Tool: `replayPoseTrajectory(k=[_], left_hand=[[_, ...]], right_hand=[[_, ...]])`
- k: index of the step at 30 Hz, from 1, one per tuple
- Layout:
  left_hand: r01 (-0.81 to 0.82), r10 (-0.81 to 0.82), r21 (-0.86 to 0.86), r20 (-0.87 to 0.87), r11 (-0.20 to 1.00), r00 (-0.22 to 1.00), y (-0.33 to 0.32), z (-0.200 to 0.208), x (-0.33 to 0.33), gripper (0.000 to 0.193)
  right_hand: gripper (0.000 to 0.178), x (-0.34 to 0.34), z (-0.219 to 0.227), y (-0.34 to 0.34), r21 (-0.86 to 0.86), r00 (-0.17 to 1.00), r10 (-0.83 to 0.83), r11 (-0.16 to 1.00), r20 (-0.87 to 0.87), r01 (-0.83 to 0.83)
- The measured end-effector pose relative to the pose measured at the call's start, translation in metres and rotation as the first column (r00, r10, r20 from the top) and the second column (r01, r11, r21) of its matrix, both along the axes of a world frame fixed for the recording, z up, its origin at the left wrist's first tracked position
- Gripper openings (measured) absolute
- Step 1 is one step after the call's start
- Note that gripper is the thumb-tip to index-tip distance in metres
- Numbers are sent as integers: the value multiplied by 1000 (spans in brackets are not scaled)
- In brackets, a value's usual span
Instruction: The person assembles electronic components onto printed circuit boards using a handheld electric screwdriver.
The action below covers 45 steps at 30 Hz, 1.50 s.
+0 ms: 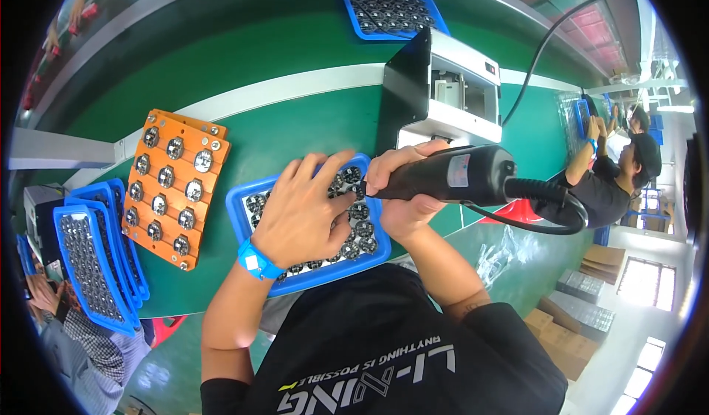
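Note:
My right hand [402, 193] is wrapped round a thick black electric screwdriver [473, 175], its corded end toward the camera and its tip hidden by my fingers. It is held over the right side of a blue tray [240, 225] filled with small round black-and-silver parts [360, 229]. Across the middle of the same tray lies my left hand [306, 212], fingers spread and bent over the parts. Whether its fingertips touch one cannot be made out. A blue wrist strap [256, 260] circles my left wrist.
An orange fixture plate [173, 186] bearing several similar parts lies at left. Beyond the tray stands a black-and-white boxy machine [443, 90]. Another filled blue tray [391, 9] is at the back, and stacked trays [92, 267] are at far left. Co-workers [609, 167] sit at right.

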<state>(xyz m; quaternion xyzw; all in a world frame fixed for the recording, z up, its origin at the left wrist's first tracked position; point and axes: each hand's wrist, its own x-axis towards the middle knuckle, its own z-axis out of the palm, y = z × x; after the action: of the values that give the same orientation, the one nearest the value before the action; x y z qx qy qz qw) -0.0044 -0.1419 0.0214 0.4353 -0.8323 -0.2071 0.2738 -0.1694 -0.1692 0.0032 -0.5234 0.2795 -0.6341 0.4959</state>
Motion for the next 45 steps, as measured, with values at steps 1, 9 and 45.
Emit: replayPoseTrajectory(k=[1,9,45], left_hand=[[2,-2,3,-1,1000,1000,-1,0,-2,25],[0,1,-14,36,1000,999,2,8,-10,25],[-1,8,106,-74,994,997,1,3,-4,36]], right_hand=[[79,-1,0,1,3,999,-33,999,-9,33],[91,-12,16,1,-57,994,-109,992,-18,108],[83,-1,20,11,32,998,-27,999,64,25]])
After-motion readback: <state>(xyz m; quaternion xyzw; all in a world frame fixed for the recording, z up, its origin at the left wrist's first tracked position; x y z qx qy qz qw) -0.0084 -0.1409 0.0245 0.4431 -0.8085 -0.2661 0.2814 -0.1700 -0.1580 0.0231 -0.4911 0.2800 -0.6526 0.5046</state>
